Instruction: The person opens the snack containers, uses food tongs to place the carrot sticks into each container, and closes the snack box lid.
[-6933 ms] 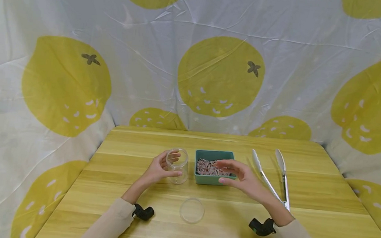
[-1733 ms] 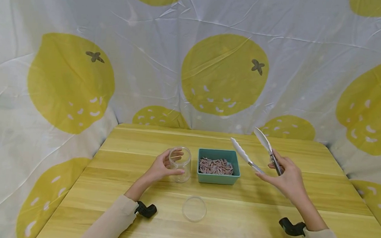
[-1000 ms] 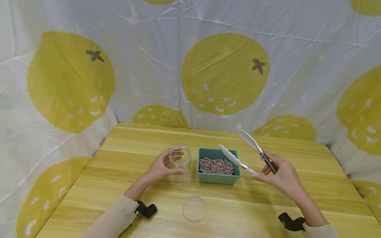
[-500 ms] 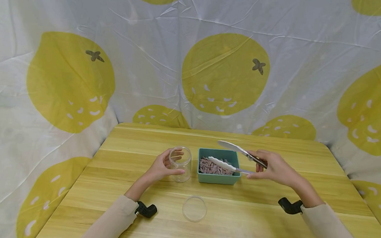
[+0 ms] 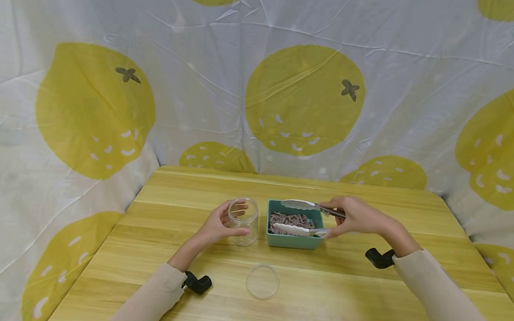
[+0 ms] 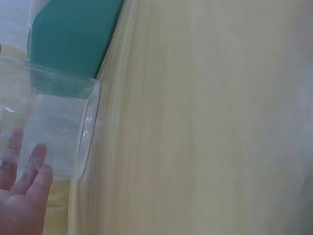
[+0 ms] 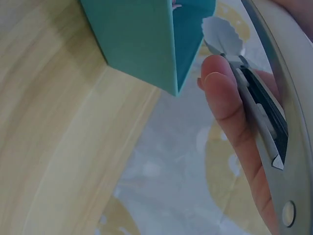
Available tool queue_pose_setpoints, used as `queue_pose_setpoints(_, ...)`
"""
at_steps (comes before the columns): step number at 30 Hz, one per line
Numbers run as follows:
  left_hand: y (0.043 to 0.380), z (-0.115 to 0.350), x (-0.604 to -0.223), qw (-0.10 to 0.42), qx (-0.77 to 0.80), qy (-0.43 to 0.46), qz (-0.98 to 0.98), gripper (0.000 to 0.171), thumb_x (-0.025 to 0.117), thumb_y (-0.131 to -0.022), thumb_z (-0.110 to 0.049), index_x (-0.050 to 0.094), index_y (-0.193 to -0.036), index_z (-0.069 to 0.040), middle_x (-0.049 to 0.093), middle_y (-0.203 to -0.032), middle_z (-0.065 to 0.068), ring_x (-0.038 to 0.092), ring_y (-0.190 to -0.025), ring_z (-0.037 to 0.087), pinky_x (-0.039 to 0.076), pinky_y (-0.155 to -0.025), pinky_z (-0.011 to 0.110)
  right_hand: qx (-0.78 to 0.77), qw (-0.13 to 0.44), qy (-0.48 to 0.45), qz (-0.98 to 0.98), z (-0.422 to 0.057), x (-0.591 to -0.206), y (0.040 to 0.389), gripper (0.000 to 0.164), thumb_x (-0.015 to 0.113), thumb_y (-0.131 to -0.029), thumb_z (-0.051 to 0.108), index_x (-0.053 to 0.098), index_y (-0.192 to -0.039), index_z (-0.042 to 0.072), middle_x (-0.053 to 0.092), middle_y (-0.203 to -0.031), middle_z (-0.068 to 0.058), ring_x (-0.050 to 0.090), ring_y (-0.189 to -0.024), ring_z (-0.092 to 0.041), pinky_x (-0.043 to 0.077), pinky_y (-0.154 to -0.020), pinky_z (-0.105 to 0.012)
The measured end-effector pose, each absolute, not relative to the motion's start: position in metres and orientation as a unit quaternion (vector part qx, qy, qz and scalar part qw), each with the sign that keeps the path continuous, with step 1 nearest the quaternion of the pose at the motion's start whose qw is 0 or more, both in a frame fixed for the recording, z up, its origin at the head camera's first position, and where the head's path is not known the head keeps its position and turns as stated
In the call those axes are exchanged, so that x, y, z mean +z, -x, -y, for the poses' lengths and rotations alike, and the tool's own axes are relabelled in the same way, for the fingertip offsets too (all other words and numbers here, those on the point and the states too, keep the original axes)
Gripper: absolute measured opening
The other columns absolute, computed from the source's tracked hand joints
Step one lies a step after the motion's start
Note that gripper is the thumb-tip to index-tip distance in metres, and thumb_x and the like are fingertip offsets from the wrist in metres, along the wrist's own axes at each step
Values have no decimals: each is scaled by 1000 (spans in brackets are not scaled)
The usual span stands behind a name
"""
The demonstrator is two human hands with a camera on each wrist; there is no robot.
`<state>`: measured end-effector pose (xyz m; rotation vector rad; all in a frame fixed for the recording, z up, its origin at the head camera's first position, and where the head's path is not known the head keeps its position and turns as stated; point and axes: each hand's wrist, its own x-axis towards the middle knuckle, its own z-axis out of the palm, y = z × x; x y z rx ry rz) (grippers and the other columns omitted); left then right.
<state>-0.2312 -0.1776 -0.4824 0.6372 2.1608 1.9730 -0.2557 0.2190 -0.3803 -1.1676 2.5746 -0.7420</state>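
Note:
My left hand (image 5: 211, 229) holds a clear round jar (image 5: 248, 229), upright and open at the top, thumb in front and fingers behind. In the left wrist view the fingers lie along the jar wall (image 6: 54, 117). My right hand (image 5: 362, 218) grips metal tongs (image 5: 294, 229) with pale scalloped tips, arms spread apart. One tip lies over the pinkish-brown strips (image 5: 295, 219) in a green rectangular box (image 5: 293, 242); the other is above the box's back part. The right wrist view shows thumb and fingers around the tongs (image 7: 296, 171), beside the box (image 7: 137, 44).
A clear round lid (image 5: 262, 282) lies flat on the wooden table (image 5: 318, 304), nearer the person than the jar and box. A white cloth (image 5: 209, 77) with yellow fruit prints hangs behind the table and at both sides.
My right hand picked the tongs up from the table's right side, then brought them left and down over the green box. The left hand stays at the jar.

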Motion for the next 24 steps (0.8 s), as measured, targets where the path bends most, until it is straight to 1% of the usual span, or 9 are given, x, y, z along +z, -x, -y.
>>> queue_pose_setpoints(4, 231, 177, -482, 74, 655, -213, -721, 79, 80, -83, 2, 37, -149, 2, 40, -148, 31, 37, -136, 49, 35, -111, 54, -240, 120, 405, -874, -214, -380, 260, 80, 86, -78, 39, 57, -135, -9, 56, -81, -7, 42, -57, -6, 38, -53, -24)
queue_pose_setpoints(6, 231, 176, -483, 74, 655, -215, -720, 79, 80, -83, 1, 37, -149, 2, 41, -148, 31, 38, -136, 49, 35, -111, 53, -235, 128, 408, -873, -212, -378, 263, 80, 86, -78, 39, 57, -134, -10, 53, -77, -6, 37, -55, -5, 35, -52, -24)
queue_pose_setpoints(10, 232, 177, -484, 72, 657, -215, -719, 78, 80, -83, 0, 38, -149, 2, 41, -147, 31, 37, -136, 49, 35, -112, 53, -237, 157, 403, -870, -207, -375, 270, 78, 86, -79, 36, 56, -134, -11, 37, -60, 4, 22, -49, -4, 27, -51, -23)
queue_pose_setpoints(13, 232, 177, -484, 70, 657, -214, -720, 78, 80, -83, 0, 39, -148, 2, 41, -147, 31, 37, -136, 49, 34, -112, 54, -236, 177, 397, -869, -203, -374, 274, 77, 87, -79, 33, 56, -134, -11, 26, -54, 8, 15, -49, -5, 23, -50, -24)
queue_pose_setpoints(16, 232, 177, -483, 70, 658, -211, -720, 78, 81, -82, 0, 39, -148, 2, 42, -147, 31, 37, -137, 49, 33, -112, 55, -226, 190, 393, -871, -199, -374, 277, 76, 86, -79, 33, 57, -134, -10, 27, -53, 9, 14, -49, -7, 22, -50, -25)
queue_pose_setpoints(21, 232, 177, -484, 70, 659, -210, -719, 79, 82, -82, -1, 38, -148, 3, 42, -147, 31, 37, -136, 50, 34, -112, 52, -217, 205, 382, -875, -192, -375, 278, 74, 87, -79, 34, 58, -133, -9, 39, -54, 4, 13, -50, -9, 22, -51, -26)
queue_pose_setpoints(22, 232, 178, -484, 70, 659, -210, -719, 79, 82, -82, -2, 38, -148, 3, 42, -146, 31, 37, -136, 50, 35, -112, 52, -216, 208, 381, -875, -191, -376, 278, 74, 86, -79, 34, 58, -133, -9, 44, -57, 1, 13, -50, -9, 22, -51, -26)
queue_pose_setpoints(23, 232, 178, -485, 69, 658, -210, -720, 79, 82, -82, -2, 38, -148, 3, 43, -146, 31, 37, -136, 50, 35, -112, 51, -217, 208, 381, -874, -190, -376, 278, 73, 86, -79, 34, 59, -132, -9, 52, -63, -1, 13, -50, -9, 22, -51, -26)
queue_pose_setpoints(24, 232, 178, -485, 69, 658, -211, -720, 79, 82, -82, -2, 39, -148, 3, 43, -146, 30, 38, -136, 50, 35, -112, 52, -217, 211, 381, -874, -189, -376, 278, 72, 86, -79, 33, 59, -132, -8, 56, -65, -4, 13, -50, -9, 22, -51, -26)
